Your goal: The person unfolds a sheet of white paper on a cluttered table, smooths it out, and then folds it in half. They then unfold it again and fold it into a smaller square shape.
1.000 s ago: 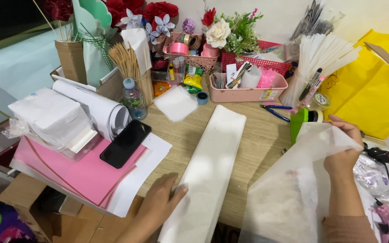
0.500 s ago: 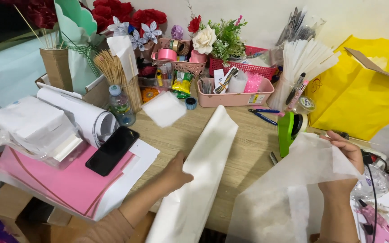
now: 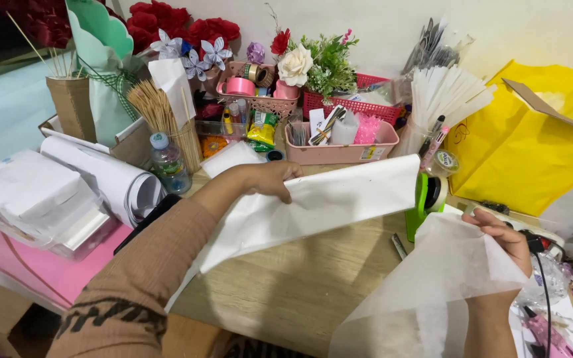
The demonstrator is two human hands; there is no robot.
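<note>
- White paper sheet (image 3: 326, 205): long, folded strip, matte, slightly creased; raised off the wooden table (image 3: 300, 285), slanting from lower left up to right, far end just beside the green tape dispenser (image 3: 424, 199).
- Sheet is gripped on its upper edge by the left hand (image 3: 270, 179); fingers curled closed over the edge, thumb under. Brown ribbed sleeve is seen on that forearm.
- Translucent tissue sheet (image 3: 426, 285): thin, frosted, softly wrinkled; held up at near right, draping down to the frame bottom.
- Tissue is pinched at its top right edge by the right hand (image 3: 509, 238); fingers closed on it, thumb side hidden behind the sheet.
- The two sheets are apart; bare wood grain is visible between them.
- Far centre: pink plastic tray (image 3: 339, 149) filled with small supplies, rectangular, rigid.
- Far left: bundle of thin wooden skewers (image 3: 160, 113) standing upright in a clear holder, small plastic bottle (image 3: 167, 162) just beside it.
- Left: rolled white paper (image 3: 111, 176) lying on its side, bagged stack of white sheets (image 3: 28, 195) near it, pink sheet (image 3: 41, 272) underneath.
- Far right: crumpled yellow paper (image 3: 532, 146) against the wall; a fan of white strips (image 3: 445, 96) stands just left of it.
- Back: red artificial roses (image 3: 193, 26) along the wall.
</note>
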